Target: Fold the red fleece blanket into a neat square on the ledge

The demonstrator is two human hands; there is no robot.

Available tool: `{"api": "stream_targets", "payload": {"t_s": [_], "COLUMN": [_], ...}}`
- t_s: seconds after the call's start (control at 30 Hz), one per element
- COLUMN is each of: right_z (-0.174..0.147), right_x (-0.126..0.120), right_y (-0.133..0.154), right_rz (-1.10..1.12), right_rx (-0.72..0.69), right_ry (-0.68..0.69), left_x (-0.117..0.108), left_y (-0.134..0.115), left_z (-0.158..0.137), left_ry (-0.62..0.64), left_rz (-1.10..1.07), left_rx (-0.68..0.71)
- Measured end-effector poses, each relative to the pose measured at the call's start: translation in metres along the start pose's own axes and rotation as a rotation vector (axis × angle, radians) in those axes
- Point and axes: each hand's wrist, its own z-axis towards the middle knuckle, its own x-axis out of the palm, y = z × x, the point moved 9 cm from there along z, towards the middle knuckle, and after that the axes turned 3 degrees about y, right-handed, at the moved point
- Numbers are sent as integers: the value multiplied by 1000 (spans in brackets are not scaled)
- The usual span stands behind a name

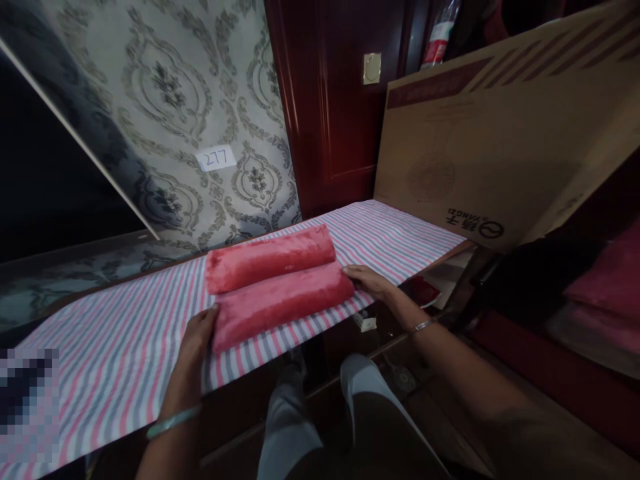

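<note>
Touching the left end of the near roll (283,303) is the left hand (197,330), half curled, with its thumb side upward; I cannot tell whether its fingers pinch the fabric or only press against it. At the opposite end is the right hand (367,280), loosely bent, its fingertips reaching the upper corner, and how firmly it grips is also not clear. So the near roll lies between the two hands, close to the front edge of the striped cloth (125,340).

This roll is pink and has a plush surface. In my judgement it is light and soft, it bends easily in the middle, and it is neither slippery nor fragile. It seems best to take it by both ends, with the palms turned inward and some fingers below, because a hold from one end may let it sag or open.

Just behind it, and side by side, lies the far roll (270,257), redder in the light and apart from both hands. Whether the two rolls are one piece, I cannot tell.

Farther away stand the patterned wall (165,120) and, to the right, a large cardboard box (500,133).
</note>
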Motion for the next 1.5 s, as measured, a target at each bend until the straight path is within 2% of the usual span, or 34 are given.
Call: {"api": "stream_targets", "payload": {"t_s": [0.1,0.27,0.4,0.47,0.53,0.63,0.73,0.83,0.93,1.07,1.17,1.3,1.5], "right_z": [-16,-21,-18,-20,-24,-29,-31,-30,-30,-31,-24,3,49], "right_x": [1,8,5,2,-3,-6,-5,-14,-22,-24,-24,-29,-11], "right_y": [1,-4,2,3,1,-1,-4,-7,-10,-16,-20,-14,-5], "right_rz": [-70,-148,-205,-218,-242,-288,-356,-428,-429,-331,-246,-225,-153], "right_rx": [3,45,-69,-115,-136,-158,-189,-213,-218,-172,-67,44,122], "right_ry": [111,197,117,69,18,-22,-12,-92,-151,-139,-129,-219,-103], "left_x": [3,1,-11,-13,-8,2,4,-6,-17,-21,-20,-13,9], "left_y": [20,27,28,30,32,29,15,8,12,18,15,-1,-22], "left_z": [-21,-40,-43,-43,-42,-44,-51,-55,-54,-54,-45,-16,29], "left_ry": [104,61,-151,-201,-155,1,93,61,-14,-10,11,12,16], "left_rz": [-6,-17,-42,-23,-23,22,169,312,429,388,284,236,211], "left_rx": [-58,72,139,144,130,135,279,406,431,378,237,64,19]}}
